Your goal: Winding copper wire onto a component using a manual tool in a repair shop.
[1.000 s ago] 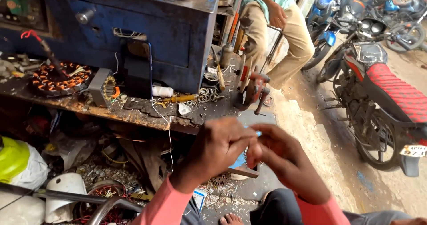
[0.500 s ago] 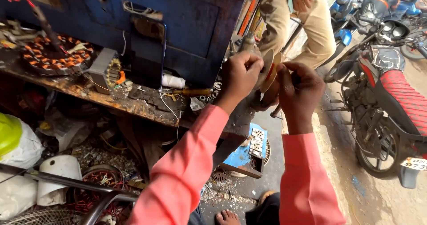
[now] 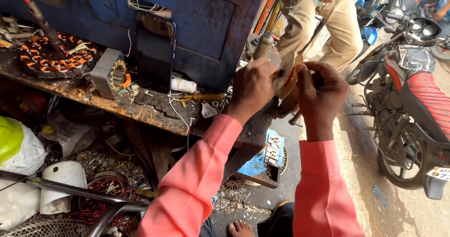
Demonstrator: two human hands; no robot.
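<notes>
Left hand (image 3: 253,84) and right hand (image 3: 321,89) pinch a thin tan round disc (image 3: 287,75) above the cluttered wooden counter (image 3: 117,108); loosened fingers could drop it.

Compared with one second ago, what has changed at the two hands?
Both hands rose from low in view to above the bench edge. The left hand and right hand now pinch a tan, disc-like piece between them. The winding and motorcycle stayed put.

Disc (image 3: 287,73) pinched between both hands: thin, matt tan, paper-like, red-marked. Left of the grip, bench (image 3: 117,106): rough, rusted metal. Above it, cabinet (image 3: 206,26): chipped blue painted metal. Sleeves (image 3: 201,171): smooth pink cloth.
</notes>
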